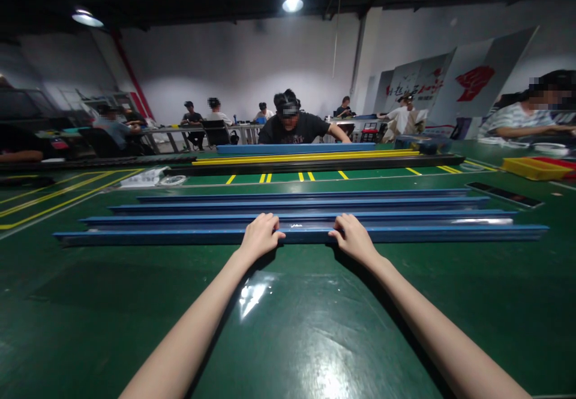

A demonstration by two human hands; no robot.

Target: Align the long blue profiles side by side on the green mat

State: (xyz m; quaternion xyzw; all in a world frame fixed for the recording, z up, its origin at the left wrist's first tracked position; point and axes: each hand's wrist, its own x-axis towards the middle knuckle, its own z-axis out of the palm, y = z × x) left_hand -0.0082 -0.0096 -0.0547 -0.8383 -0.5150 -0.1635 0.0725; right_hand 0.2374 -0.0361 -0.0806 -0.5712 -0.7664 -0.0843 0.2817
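Note:
Several long blue channel strips lie side by side across the green table. Both my hands are on the nearest blue strip [306, 235], close to its middle. My left hand [263, 233] is closed over its upper edge, the thumb along the near side and the fingers reaching over the top. A short way to the right, my right hand [353, 236] grips the same strip in the same manner. Between the hands a stretch of the strip shows. Clear, glossy film lies in the channel behind it, with a bright patch [481, 221] at the right.
A transparent sheet [256, 294] lies on the green table [135, 321] before me. Beyond the strips are a dark flat panel [504, 194], yellow strips [306, 157], a yellow tray [533, 168] and a coil [173, 180]. A person [292, 123] leans over the far side.

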